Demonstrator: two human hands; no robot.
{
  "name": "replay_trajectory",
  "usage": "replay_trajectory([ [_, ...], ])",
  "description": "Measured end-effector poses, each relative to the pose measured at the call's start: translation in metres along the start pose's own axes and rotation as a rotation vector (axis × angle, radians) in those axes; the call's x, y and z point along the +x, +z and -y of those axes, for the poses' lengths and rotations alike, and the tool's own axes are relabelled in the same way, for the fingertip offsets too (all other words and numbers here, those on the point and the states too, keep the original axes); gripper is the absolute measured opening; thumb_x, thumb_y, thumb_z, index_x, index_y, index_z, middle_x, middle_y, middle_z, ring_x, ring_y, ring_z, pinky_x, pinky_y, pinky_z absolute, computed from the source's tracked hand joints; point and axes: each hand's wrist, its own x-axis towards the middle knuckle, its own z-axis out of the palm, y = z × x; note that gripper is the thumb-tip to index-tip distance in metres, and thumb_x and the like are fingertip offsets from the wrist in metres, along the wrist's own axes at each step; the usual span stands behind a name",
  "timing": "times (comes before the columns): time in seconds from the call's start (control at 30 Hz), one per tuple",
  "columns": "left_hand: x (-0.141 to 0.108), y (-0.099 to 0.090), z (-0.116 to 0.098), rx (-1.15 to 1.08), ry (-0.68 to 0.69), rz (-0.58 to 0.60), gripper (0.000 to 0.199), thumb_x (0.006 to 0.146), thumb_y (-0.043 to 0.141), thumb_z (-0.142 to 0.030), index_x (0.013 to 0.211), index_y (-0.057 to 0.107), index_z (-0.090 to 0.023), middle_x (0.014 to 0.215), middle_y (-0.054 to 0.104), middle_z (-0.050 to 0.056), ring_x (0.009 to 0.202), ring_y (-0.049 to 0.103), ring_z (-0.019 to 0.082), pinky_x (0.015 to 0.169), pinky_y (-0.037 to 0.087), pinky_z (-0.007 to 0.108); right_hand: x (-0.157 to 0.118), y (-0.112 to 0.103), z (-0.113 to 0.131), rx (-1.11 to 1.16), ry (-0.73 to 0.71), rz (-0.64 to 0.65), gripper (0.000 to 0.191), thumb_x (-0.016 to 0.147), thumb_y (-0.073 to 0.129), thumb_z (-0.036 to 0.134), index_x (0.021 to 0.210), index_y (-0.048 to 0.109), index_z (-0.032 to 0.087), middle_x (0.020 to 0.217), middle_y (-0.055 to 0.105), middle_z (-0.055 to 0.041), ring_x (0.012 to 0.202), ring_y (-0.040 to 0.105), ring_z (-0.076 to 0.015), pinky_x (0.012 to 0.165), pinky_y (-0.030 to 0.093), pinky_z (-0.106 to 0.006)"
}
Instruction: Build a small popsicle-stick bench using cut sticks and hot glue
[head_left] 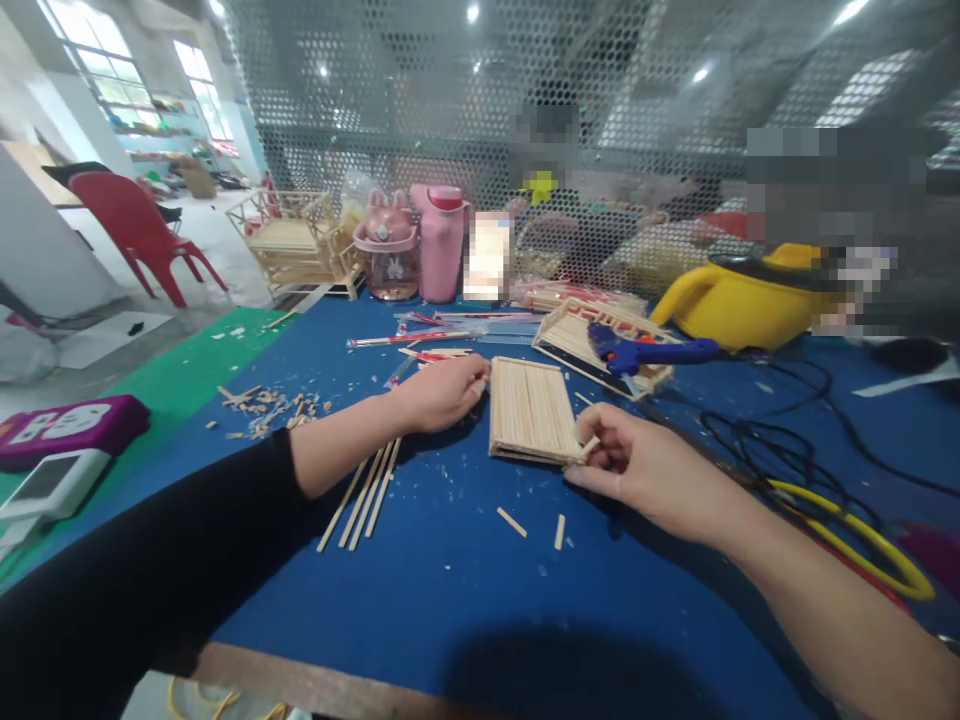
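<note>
A flat panel of pale wooden sticks (531, 410), laid side by side, rests on the blue table. At its upper left edge is my left hand (446, 390), fingers bent and pressed together; what they grip, if anything, is hidden. My right hand (630, 460) pinches a short wooden stick piece (591, 447) at the panel's lower right corner. Two more cut pieces, one of them this short stick (560, 532), lie in front of the panel. Several long sticks (367, 500) lie partly under my left forearm.
A blue glue gun (660, 350) rests on another stick-built piece (562, 335). Black cables (780, 430) and a yellow pot (750, 305) are at right. A pink bottle (441, 245) and a jug (394, 265) stand behind. Stick scraps (262, 408) lie at left.
</note>
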Motion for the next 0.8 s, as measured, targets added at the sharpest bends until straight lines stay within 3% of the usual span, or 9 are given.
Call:
replay_trajectory([
  [0.1,-0.001,0.005,-0.001,0.038,0.036,0.008,0.019,0.086,0.039,-0.02,0.09,0.058,-0.016,0.09,0.064,0.008,0.085,0.058,0.02,0.075,0.043,0.033,0.001,0.001,0.001,0.003,0.027,0.004,0.027,0.071,0.064,0.034,0.082,0.042,0.022,0.067,0.051,0.0039,0.06,0.049,-0.0114,0.054,0.041,-0.023],
  [0.23,-0.009,0.001,-0.001,0.136,0.18,0.049,0.02,0.088,0.039,-0.02,0.089,0.059,-0.017,0.092,0.064,0.007,0.089,0.055,0.019,0.08,0.041,0.032,0.0,0.001,0.002,-0.019,0.049,0.017,0.029,0.072,0.064,0.035,0.084,0.041,0.023,0.063,0.05,0.0048,0.058,0.048,-0.0116,0.051,0.04,-0.023],
  [0.3,-0.01,0.001,0.003,0.168,0.165,0.067,0.021,0.088,0.041,-0.023,0.084,0.06,-0.019,0.084,0.065,0.006,0.083,0.056,0.02,0.077,0.041,0.033,0.0,0.001,0.002,-0.026,0.059,0.017,0.029,0.072,0.064,0.035,0.083,0.041,0.023,0.063,0.05,0.0045,0.057,0.048,-0.0118,0.051,0.04,-0.022],
  [0.43,-0.005,0.004,0.013,0.141,-0.005,-0.034,0.019,0.086,0.043,-0.024,0.083,0.06,-0.017,0.078,0.062,0.008,0.081,0.056,0.023,0.072,0.043,0.035,-0.001,0.001,0.0,-0.043,0.05,0.002,0.028,0.072,0.063,0.037,0.082,0.041,0.023,0.064,0.052,0.0038,0.057,0.049,-0.0121,0.052,0.04,-0.023],
  [0.6,-0.007,-0.002,0.005,-0.042,-0.148,-0.258,0.011,0.081,0.047,-0.018,0.085,0.058,-0.016,0.098,0.058,0.009,0.095,0.052,0.021,0.085,0.04,0.034,-0.002,-0.001,-0.002,-0.029,0.035,0.016,0.028,0.072,0.065,0.036,0.083,0.043,0.022,0.066,0.052,0.0041,0.058,0.049,-0.0109,0.053,0.04,-0.023],
  [0.7,-0.011,-0.007,-0.004,-0.368,-0.367,-0.369,0.007,0.08,0.049,-0.021,0.076,0.053,-0.018,0.071,0.054,0.001,0.068,0.051,0.015,0.07,0.042,0.03,-0.002,-0.002,-0.003,0.02,0.019,0.036,0.029,0.069,0.066,0.032,0.084,0.043,0.022,0.07,0.053,0.0039,0.061,0.05,-0.0103,0.056,0.041,-0.023],
  [0.8,-0.014,-0.01,-0.008,-0.588,-0.517,-0.349,0.015,0.082,0.045,-0.025,0.07,0.049,-0.018,0.057,0.046,-0.003,0.049,0.043,0.01,0.052,0.04,0.025,-0.001,-0.003,-0.004,0.061,0.011,0.044,0.03,0.068,0.067,0.031,0.084,0.044,0.022,0.072,0.053,0.0037,0.062,0.05,-0.01,0.056,0.042,-0.023],
])
